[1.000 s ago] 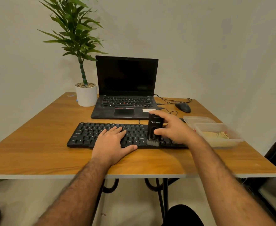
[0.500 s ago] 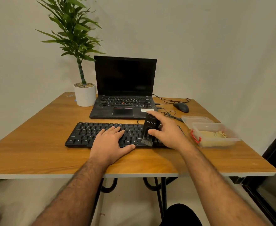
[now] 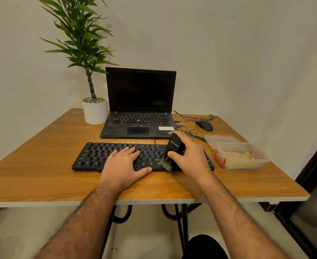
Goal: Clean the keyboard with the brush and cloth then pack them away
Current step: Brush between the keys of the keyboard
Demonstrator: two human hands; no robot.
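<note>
**Brush working the keyboard's right half**

The right hand [image 3: 192,160] is gripping the black brush [image 3: 172,153], its fingers curled round the body, bristles touching the keyboard [image 3: 97,156] right of centre. The left hand [image 3: 123,166] is lying flat, fingers straight, on the middle keys. The keyboard is sitting on the worktop [image 3: 32,165] before the laptop [image 3: 140,105], with a clear container [image 3: 236,155] holding a yellow cloth [image 3: 241,157] just to its right.

Right hand [image 3: 191,157] with brush [image 3: 171,152] shifted left along keyboard [image 3: 116,156]; brush now tilted, bristles nearer left hand [image 3: 124,165].
</note>
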